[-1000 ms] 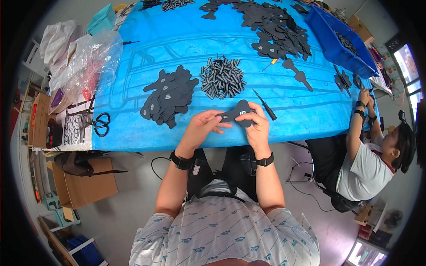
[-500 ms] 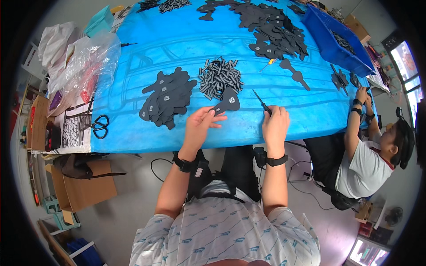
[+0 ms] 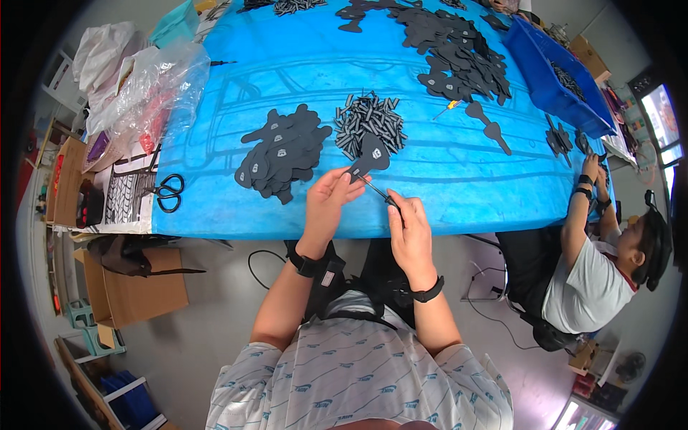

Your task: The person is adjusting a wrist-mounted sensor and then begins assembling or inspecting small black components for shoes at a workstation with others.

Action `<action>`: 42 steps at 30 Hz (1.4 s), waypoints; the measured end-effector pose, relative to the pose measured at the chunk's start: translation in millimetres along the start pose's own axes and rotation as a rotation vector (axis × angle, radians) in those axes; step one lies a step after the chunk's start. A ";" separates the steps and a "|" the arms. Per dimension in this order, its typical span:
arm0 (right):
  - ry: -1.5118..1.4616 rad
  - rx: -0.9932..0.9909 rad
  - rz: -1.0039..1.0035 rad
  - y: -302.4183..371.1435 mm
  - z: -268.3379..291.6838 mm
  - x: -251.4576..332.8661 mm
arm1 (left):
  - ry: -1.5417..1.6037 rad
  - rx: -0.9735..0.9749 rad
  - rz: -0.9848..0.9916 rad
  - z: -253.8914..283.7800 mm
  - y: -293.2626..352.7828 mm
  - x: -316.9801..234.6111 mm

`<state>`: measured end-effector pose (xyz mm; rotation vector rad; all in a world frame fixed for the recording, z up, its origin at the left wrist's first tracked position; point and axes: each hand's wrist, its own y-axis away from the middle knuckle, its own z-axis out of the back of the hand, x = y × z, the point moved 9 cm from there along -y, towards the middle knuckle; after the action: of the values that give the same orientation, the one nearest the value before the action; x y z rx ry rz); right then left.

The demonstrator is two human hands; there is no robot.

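Note:
My left hand (image 3: 332, 199) is closed on the narrow end of a flat black piece (image 3: 374, 155), whose wide rounded end carries a small light mark. In my right hand (image 3: 410, 231) is a thin-shafted black screwdriver (image 3: 391, 200). Its tip meets the piece's narrow end by my left fingers, where the exact contact is too small to make out. Just beyond the held piece lies a heap of short dark grey tubes (image 3: 367, 118). Similar flat black pieces (image 3: 285, 152) form a pile to the left of it.
A blue cloth (image 3: 215, 215) covers the table. Black scissors (image 3: 169, 193) lie near its left edge, by a clear plastic bag (image 3: 161, 97). Farther right are a larger black pile (image 3: 459, 54), a yellow-handled tool (image 3: 452, 104) and a blue crate (image 3: 555, 82). A co-worker (image 3: 595, 279) sits at right.
My right hand has moved left, bringing the screwdriver from above the bare cloth to the narrow end of the black piece. My left hand keeps its hold. The view has shifted slightly.

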<state>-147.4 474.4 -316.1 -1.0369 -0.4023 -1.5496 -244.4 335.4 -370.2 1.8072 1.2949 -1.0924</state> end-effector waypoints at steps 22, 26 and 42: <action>0.037 -0.188 0.061 1.2 -7.1 14.0 | 0.028 0.052 0.035 -3.1 1.0 3.2; 0.029 -0.210 0.080 -2.6 -8.6 15.2 | 0.022 0.091 0.033 -8.7 -2.1 1.3; -0.158 -0.182 -0.182 6.7 4.5 -42.1 | -0.140 -0.437 -0.354 156.9 -50.1 -160.8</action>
<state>-142.1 501.8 -348.7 -1.2984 -0.4821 -1.6949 -358.2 149.3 -296.8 1.1906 1.6557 -0.9947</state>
